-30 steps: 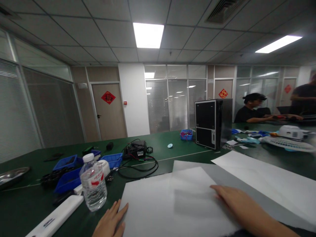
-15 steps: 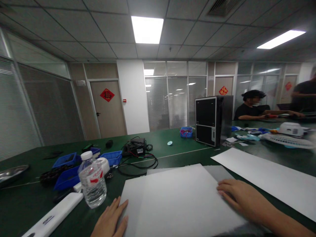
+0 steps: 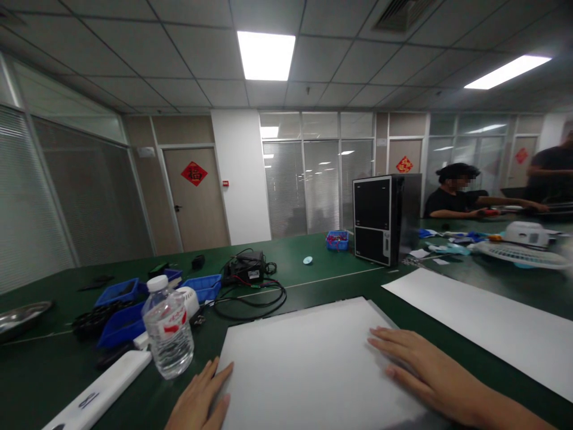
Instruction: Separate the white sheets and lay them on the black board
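A large white sheet [image 3: 304,364] lies on the green table in front of me, with a thin greyish edge of another sheet [image 3: 382,315] showing along its right side. My left hand [image 3: 200,397] rests at the sheet's left edge, fingers stretched and apart, the fingertips over the edge. On the right side my right hand [image 3: 414,370] lies flat, its fingers extended across the sheet's right edge. Neither hand grips anything. Whether the sheets are paper or thin plastic I cannot tell.
A water bottle [image 3: 169,334] and a long white bar [image 3: 98,391] stand close on the left. Behind are blue bins [image 3: 123,322], a black adapter with cables [image 3: 246,267] and a computer tower [image 3: 373,221]. Another white sheet [image 3: 483,325] lies right. Two people are farther right.
My right hand has moved left. The greyish sheet that stuck out at the back and right has slid left, nearly in line with the white one. My left hand has stayed put.
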### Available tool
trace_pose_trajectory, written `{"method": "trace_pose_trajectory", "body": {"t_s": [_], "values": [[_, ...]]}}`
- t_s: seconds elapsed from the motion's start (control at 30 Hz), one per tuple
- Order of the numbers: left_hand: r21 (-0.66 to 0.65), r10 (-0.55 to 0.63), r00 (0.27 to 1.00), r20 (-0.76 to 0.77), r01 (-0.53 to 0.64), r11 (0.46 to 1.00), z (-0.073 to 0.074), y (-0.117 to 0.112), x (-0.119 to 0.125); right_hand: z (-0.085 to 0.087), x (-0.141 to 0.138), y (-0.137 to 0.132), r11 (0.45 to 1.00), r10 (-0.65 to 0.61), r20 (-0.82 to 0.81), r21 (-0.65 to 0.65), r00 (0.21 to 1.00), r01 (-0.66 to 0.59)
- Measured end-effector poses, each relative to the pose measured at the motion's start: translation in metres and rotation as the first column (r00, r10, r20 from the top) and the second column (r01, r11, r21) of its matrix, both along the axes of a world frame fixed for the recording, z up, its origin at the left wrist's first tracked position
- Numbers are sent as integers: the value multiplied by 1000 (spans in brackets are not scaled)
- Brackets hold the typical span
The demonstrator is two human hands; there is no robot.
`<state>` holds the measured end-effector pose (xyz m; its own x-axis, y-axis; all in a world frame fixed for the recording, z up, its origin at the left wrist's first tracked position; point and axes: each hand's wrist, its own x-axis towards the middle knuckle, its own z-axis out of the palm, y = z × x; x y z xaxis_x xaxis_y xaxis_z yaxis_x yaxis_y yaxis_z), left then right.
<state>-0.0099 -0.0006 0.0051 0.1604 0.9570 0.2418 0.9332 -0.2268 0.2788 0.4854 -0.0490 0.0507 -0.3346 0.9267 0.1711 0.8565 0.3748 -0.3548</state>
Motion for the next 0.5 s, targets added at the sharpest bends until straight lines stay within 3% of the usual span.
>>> {"method": "trace_pose_trajectory", "body": {"t_s": [0.17, 0.37, 0.5], "values": [[6, 34, 997, 67, -35, 999, -2, 3, -1, -5, 12, 7, 998, -16, -47, 59, 999, 19], [-1, 49, 996, 74, -49, 999, -1, 4, -2, 13, -6, 2, 998, -29, 8, 52, 1000, 29], [-17, 51, 994, 101, -50, 999, 3, 0, 0, 15, -12, -1, 999, -2, 8, 36, 1000, 2]]}}
